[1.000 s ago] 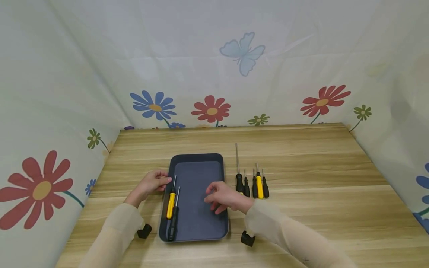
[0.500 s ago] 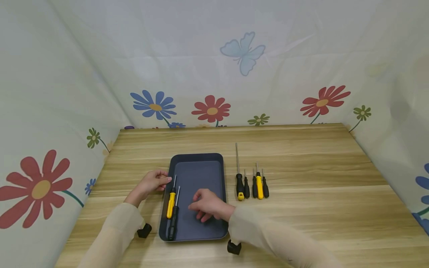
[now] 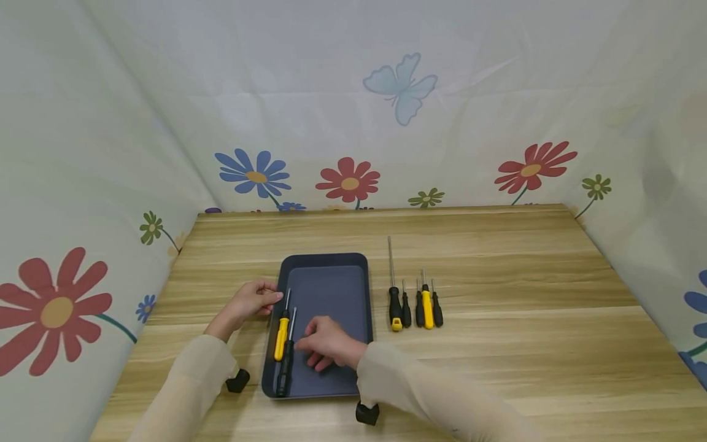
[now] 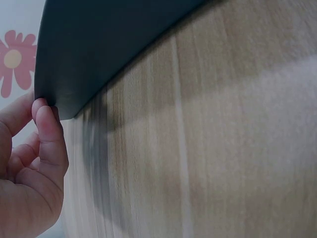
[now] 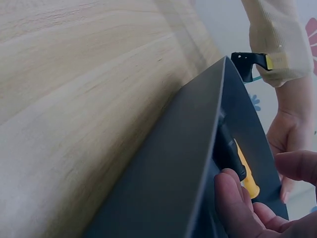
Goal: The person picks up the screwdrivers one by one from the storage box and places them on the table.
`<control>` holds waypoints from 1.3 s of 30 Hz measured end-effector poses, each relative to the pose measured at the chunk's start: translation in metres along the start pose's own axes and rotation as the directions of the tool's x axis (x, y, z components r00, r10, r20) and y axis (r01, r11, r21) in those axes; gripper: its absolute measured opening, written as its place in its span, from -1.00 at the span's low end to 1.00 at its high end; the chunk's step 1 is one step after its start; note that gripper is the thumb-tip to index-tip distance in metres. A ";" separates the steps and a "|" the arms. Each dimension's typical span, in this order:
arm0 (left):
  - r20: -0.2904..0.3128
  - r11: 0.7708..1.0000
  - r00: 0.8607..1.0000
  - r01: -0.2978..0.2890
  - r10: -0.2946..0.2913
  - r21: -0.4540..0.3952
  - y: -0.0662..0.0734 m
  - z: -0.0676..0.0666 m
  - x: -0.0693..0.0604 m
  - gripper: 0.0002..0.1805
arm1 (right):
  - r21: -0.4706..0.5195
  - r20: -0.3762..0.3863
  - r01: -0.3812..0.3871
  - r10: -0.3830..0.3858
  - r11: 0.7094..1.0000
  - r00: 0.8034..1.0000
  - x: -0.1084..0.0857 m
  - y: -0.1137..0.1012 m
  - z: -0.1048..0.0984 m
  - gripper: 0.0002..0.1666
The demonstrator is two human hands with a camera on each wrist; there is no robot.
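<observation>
A dark blue-grey rectangular tray [image 3: 331, 285] rests on the wooden table. My left hand [image 3: 254, 301] pinches its left rim between thumb and finger; the left wrist view shows that grip on the tray wall [image 4: 94, 54]. Inside, along the left side, lie a yellow-handled screwdriver [image 3: 282, 339] and a black-handled screwdriver [image 3: 284, 368], shafts pointing away from me. My right hand [image 3: 330, 345] hovers over the tray just right of the black handle. In the right wrist view its thumb and fingers [image 5: 228, 198] are spread apart beside the black handle [image 5: 228, 151]; contact cannot be told.
Right of the tray, several screwdrivers lie side by side: a long black one with a yellow end [image 3: 395, 307], small black ones [image 3: 406, 310], and a yellow-handled one [image 3: 428, 309]. Flower-printed cloth walls [image 3: 458, 135] border the table [image 3: 513, 319] at the back and sides.
My right hand has moved left and slightly down across the tray, towards the black-handled screwdriver. The left hand, tray and screwdrivers have stayed put.
</observation>
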State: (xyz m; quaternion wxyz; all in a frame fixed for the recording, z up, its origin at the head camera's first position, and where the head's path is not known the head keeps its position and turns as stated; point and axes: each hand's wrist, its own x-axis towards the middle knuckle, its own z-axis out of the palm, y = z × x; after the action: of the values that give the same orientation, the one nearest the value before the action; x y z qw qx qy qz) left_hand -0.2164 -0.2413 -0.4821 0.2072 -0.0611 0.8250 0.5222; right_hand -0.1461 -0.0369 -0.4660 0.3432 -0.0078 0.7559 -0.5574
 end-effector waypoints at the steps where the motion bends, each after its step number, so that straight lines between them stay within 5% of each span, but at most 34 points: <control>1: 0.000 1.000 1.000 -0.001 0.001 0.000 0.000 0.000 0.000 -0.50 | 0.000 -0.002 0.000 0.000 1.000 1.000 0.001 0.000 0.001 -0.75; 39: 0.003 1.000 1.000 -0.006 0.006 -0.006 -0.004 0.000 0.005 -0.50 | -0.242 -0.177 -0.006 -0.038 0.970 0.983 0.012 0.005 0.048 -0.36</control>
State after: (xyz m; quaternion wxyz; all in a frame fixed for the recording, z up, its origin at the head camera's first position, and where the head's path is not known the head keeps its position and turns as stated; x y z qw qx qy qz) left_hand -0.2196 -0.2429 -0.4870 0.2067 -0.0584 0.8232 0.5255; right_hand -0.1279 -0.0799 -0.4830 0.2654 -0.0050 0.8461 -0.4622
